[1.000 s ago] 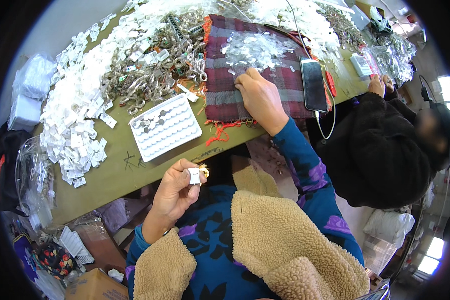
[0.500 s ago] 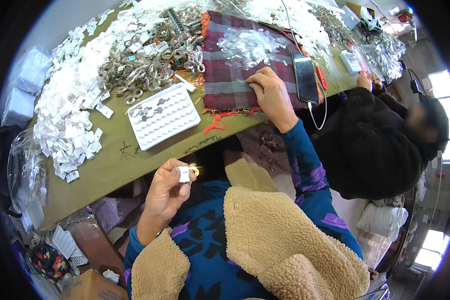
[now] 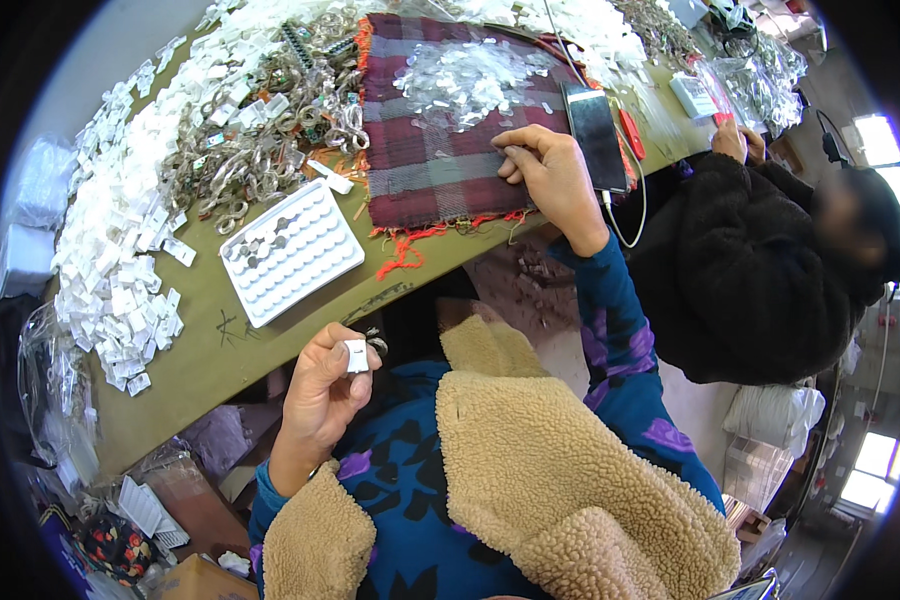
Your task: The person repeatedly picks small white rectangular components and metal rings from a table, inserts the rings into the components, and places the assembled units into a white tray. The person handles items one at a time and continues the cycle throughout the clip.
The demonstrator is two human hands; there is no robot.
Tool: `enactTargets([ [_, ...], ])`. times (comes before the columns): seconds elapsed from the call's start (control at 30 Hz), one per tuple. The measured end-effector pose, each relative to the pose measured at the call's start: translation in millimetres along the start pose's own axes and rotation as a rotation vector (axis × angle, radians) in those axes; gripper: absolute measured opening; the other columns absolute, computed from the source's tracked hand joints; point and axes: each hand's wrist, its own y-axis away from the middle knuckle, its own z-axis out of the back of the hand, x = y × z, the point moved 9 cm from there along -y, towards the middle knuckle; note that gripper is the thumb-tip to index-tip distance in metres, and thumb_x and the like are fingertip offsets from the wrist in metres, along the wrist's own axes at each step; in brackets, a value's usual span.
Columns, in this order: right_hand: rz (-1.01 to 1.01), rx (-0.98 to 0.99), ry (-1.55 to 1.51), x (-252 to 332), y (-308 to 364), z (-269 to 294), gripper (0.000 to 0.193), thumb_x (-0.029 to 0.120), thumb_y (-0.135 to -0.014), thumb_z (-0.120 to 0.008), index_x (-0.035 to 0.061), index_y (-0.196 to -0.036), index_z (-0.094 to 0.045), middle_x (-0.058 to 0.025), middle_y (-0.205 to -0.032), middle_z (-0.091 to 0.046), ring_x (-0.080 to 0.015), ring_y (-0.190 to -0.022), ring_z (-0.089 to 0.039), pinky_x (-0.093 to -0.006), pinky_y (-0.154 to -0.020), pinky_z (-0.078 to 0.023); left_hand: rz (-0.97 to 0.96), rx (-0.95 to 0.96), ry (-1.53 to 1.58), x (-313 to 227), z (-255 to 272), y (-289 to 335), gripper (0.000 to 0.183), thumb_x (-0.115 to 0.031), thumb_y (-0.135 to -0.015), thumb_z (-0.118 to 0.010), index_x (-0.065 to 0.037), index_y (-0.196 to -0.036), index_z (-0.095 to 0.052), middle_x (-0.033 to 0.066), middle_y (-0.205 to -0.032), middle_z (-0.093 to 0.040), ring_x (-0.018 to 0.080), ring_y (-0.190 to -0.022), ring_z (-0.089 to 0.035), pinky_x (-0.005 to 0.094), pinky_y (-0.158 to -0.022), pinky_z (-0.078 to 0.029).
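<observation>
Within left hand [image 3: 320, 395], one white piece [image 3: 357, 356]

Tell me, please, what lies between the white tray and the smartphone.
In the head view, the fringed plaid cloth, with the right hand partly over it.

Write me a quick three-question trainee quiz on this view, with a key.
1. Which hand holds the small white plastic piece?
2. True or false: the right hand is holding the black smartphone.
3. Fill in: the white tray lies to the ___ of the plaid cloth.

Key:
1. The left hand.
2. False; the right hand is over the plaid cloth, and the black smartphone lies to its right.
3. Left.
</observation>
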Motion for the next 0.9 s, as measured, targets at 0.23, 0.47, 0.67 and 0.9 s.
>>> enactTargets([
  [0.23,0.019,0.074,0.058,2,-7,-6,0.018,-0.003,-0.088,-0.060,-0.0040,-0.103,-0.071,-0.0074,-0.079,-0.065,-0.0114,-0.067,-0.059,-0.0252,-0.064,-0.050,0.042,-0.008,-0.036,5,0,-3,0.026,-0.024,-0.094,-0.068,-0.002,-0.105,-0.060,0.0165,-0.089,-0.069,0.0134,-0.060,-0.061,0.0230,-0.048,-0.047],
  [0.47,0.280,-0.071,0.363,26,3,-16,0.014,0.009,-0.081,-0.071,-0.0003,-0.091,-0.073,-0.0167,-0.091,-0.062,-0.0370,-0.088,-0.063,-0.0426,-0.080,-0.051,0.016,0.007,-0.049,0,-6,0,0.026,-0.024,-0.095,-0.066,-0.001,-0.106,-0.060,0.0168,-0.091,-0.069,0.0141,-0.061,-0.061,0.0233,-0.049,-0.048],
  [0.67,0.258,-0.062,0.345,20,0,-13,0.013,0.007,-0.081,-0.070,0.0002,-0.092,-0.074,-0.0172,-0.090,-0.064,-0.0349,-0.085,-0.064,-0.0391,-0.078,-0.051,-0.034,-0.002,-0.032,-8,-4,15,0.023,-0.021,-0.096,-0.064,-0.001,-0.106,-0.059,0.0172,-0.092,-0.069,0.0146,-0.064,-0.062,0.0236,-0.050,-0.049],
  [0.9,0.121,-0.026,0.292,12,-14,-10,0.014,0.003,-0.077,-0.072,-0.0028,-0.089,-0.071,-0.0182,-0.082,-0.068,-0.0322,-0.078,-0.068,-0.0369,-0.072,-0.052,-0.082,0.026,-0.012,-15,0,27,0.024,-0.022,-0.095,-0.066,0.000,-0.103,-0.059,0.0168,-0.090,-0.069,0.0135,-0.063,-0.062,0.0233,-0.049,-0.049],
])
